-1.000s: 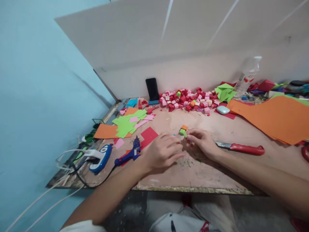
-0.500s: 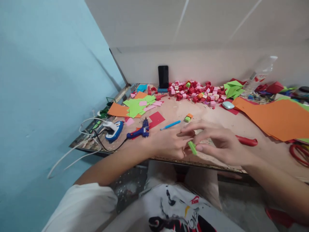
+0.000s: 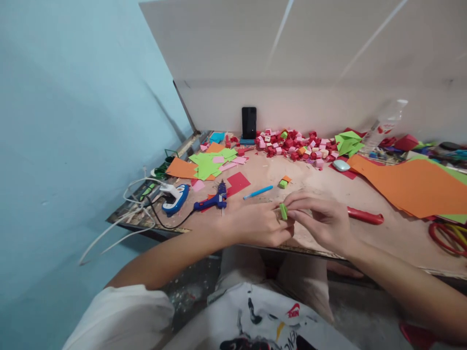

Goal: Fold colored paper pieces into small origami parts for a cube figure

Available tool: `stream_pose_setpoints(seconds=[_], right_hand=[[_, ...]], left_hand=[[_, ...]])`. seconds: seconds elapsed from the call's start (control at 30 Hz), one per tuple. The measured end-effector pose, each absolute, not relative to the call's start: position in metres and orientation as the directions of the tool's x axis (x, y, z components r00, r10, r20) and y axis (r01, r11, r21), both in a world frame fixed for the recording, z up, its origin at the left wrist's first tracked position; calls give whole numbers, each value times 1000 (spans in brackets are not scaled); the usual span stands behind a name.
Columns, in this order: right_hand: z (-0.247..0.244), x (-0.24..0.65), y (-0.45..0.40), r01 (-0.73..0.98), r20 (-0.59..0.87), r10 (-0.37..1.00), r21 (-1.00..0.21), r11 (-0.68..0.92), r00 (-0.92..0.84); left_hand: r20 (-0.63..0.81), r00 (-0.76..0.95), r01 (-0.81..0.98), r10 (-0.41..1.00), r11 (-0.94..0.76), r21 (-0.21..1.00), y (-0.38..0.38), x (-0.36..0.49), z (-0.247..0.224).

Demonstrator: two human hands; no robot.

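Note:
A small folded piece of green paper [image 3: 283,211] is pinched between my two hands near the table's front edge. My left hand [image 3: 264,224] is closed on it from the left, with its fingers curled. From the right, my right hand [image 3: 321,218] grips the same piece between thumb and fingertips. Just beyond them lies a little green and orange paper cube [image 3: 284,182]. A blue pen-like tool [image 3: 258,192] rests on the table past my left hand. Behind my right hand a red-handled tool [image 3: 366,216] shows only in part.
A blue glue gun [image 3: 215,198] and a power strip [image 3: 175,199] with cables lie left. Many red and pink paper cubes [image 3: 292,144] are heaped at the back beside a phone [image 3: 249,123]. Orange sheets [image 3: 412,187], a plastic bottle [image 3: 385,126] and red-handled scissors [image 3: 447,238] are right.
The green paper piece has turned more upright and moved slightly up and left. My right hand has come in closer to my left hand. The camera view has shifted a little.

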State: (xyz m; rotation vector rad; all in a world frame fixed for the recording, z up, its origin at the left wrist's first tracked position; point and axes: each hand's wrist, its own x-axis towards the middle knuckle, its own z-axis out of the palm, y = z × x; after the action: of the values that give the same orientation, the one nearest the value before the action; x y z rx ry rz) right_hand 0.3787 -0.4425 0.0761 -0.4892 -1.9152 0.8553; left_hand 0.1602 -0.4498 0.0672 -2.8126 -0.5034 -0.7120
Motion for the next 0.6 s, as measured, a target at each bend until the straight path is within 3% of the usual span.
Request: stream_pose_setpoints(seconds=[0.07,0.13,0.23,0.3,0.4,0.43,0.5,0.6], right_hand=[[79,382,-437,-8,594,702,-766,643,-394],[83,387,-427,25,570,759,-795,607,-314],[84,396,-402,17,503,847,-858,513,-171],[81,402,-381,-82,393,915,-919,387,-95],[69,405,-352,-161,182,981,-972,169,-66],[63,405,-344,-159,152,986,-977,140,-71],[53,403,-334,-150,103,992,-985,91,-74],[39,403,-327,-128,58,997,-990,51,-57]], left_hand=[[424,896,267,130,-922,-281,-446,156,63],[381,915,256,131,-919,-299,-440,149,59],[381,871,367,308,-926,-90,-425,134,62],[449,759,459,471,-877,144,-409,125,73],[527,425,422,736,-676,604,-379,119,93],[535,312,383,786,-619,686,-369,120,98],[529,275,415,803,-595,688,-348,128,101],[412,501,513,761,-644,567,-320,147,88]])
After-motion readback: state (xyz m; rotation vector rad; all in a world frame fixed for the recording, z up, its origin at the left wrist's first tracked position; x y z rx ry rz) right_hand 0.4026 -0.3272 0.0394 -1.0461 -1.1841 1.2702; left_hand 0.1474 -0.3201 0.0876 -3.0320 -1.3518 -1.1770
